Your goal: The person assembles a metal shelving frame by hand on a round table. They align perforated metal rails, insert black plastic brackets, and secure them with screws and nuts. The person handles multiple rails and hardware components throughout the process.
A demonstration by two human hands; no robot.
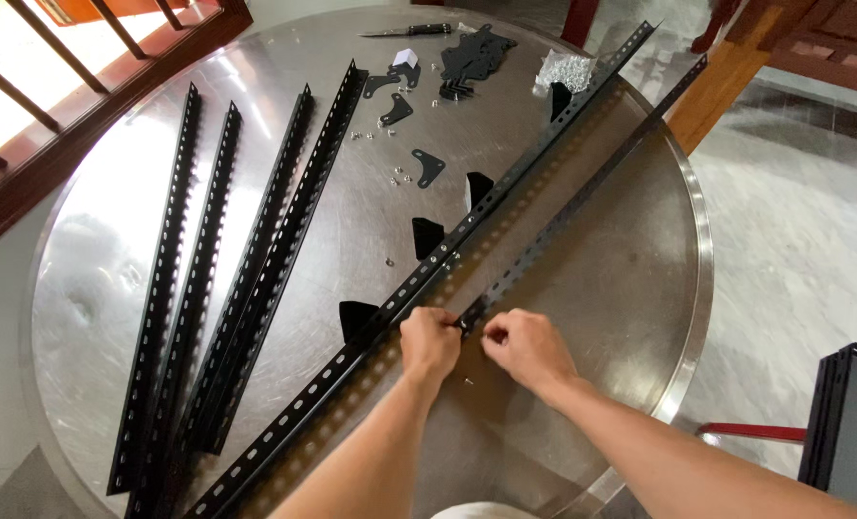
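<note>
L hand (429, 343) & R hand (527, 348): fingers pinched on slotted rail end (472, 312); what's between fingertips hidden.

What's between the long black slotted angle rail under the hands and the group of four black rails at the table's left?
Head view: mostly bare steel tabletop, plus black triangular brackets bolted along the long rail, on the side facing the four rails.

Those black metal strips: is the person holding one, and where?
Yes: both hands, left hand and right hand, pinch the near end of the shorter slotted angle bar.
</note>
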